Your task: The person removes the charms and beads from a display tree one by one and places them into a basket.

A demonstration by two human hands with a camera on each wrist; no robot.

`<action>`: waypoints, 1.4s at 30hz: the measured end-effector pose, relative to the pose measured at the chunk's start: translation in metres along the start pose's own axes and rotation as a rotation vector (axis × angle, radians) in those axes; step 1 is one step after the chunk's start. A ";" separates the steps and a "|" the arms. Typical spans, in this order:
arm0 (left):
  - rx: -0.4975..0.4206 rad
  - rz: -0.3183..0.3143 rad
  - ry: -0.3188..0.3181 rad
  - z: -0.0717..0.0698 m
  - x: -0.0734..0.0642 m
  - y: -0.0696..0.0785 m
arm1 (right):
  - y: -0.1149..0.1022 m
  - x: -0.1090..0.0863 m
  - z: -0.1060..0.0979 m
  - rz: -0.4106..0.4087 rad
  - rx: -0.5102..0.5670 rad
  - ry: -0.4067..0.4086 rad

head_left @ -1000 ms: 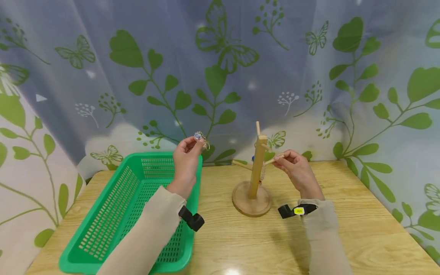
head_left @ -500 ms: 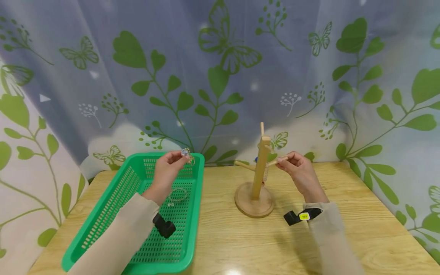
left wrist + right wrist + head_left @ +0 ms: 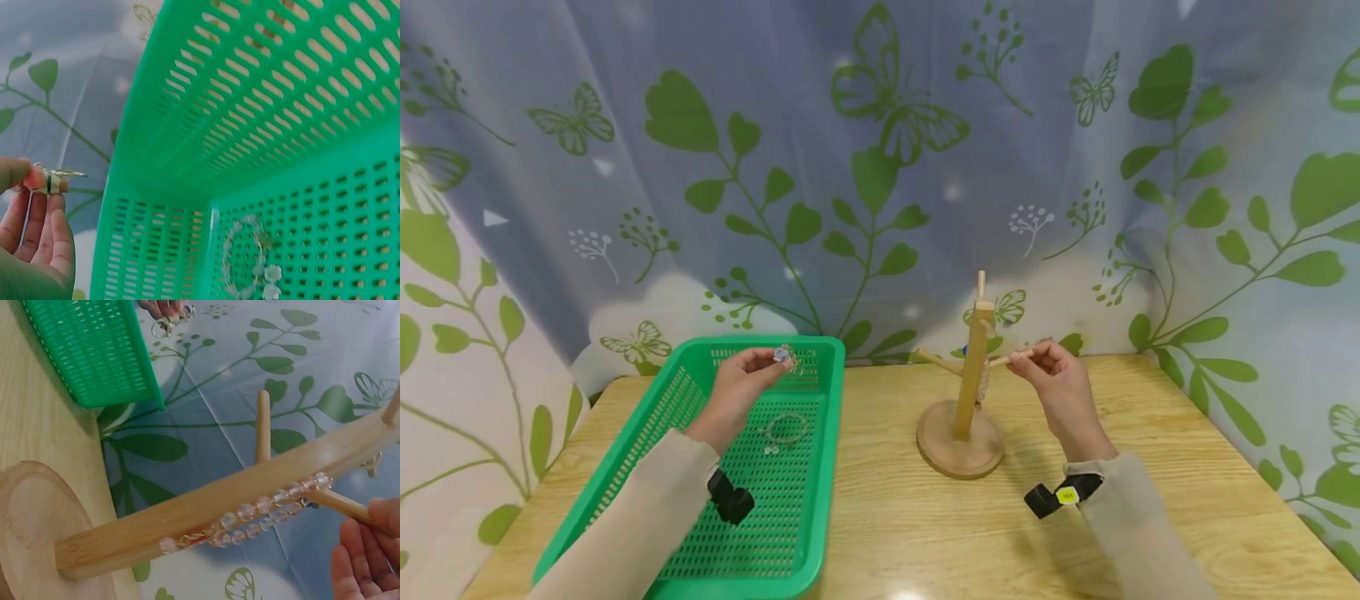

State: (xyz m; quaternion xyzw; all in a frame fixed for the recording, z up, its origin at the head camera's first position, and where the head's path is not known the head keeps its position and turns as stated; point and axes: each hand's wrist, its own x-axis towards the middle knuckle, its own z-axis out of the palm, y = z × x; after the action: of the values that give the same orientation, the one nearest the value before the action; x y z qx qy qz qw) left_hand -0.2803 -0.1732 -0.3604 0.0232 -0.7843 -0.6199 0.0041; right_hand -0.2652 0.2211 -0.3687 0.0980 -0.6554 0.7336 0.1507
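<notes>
My left hand [image 3: 733,398] pinches a small gold trinket with a pale stone [image 3: 783,356] between thumb and fingers, over the far part of the green basket. In the left wrist view the trinket shows thin gold loops; the fingers cover part of it. My right hand [image 3: 1060,396] pinches the end of a peg [image 3: 344,505] on the wooden stand [image 3: 972,367]. From that peg hangs a bracelet of clear pinkish beads [image 3: 264,506], close against the post. On the basket floor lies a bracelet of pale beads [image 3: 258,240] with white flower charms [image 3: 272,273].
The green basket [image 3: 831,467] takes up the table's left side, beside the stand's round base [image 3: 960,468]. Another peg [image 3: 263,425] sticks out from the post. A patterned curtain [image 3: 925,200] hangs behind the wooden table [image 3: 880,517].
My left hand has moved left and down with the trinket, uncovering the bracelet in the basket. The right hand stays on the peg, and the stand's top has shifted slightly right.
</notes>
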 end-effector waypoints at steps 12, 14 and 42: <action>0.030 0.012 -0.027 -0.010 0.011 -0.023 | 0.003 -0.010 0.015 -0.039 -0.077 0.117; 0.035 0.012 -0.040 -0.011 0.013 -0.026 | 0.003 -0.011 0.017 -0.040 -0.097 0.114; 0.210 0.003 -0.172 -0.025 0.024 -0.056 | -0.035 0.037 -0.006 -0.063 -0.572 -0.204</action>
State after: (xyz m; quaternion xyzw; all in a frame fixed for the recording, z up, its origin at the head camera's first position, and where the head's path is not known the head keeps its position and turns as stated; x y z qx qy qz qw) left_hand -0.3019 -0.2115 -0.4101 -0.0311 -0.8424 -0.5340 -0.0646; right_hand -0.2871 0.2336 -0.3243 0.1452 -0.8437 0.5007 0.1283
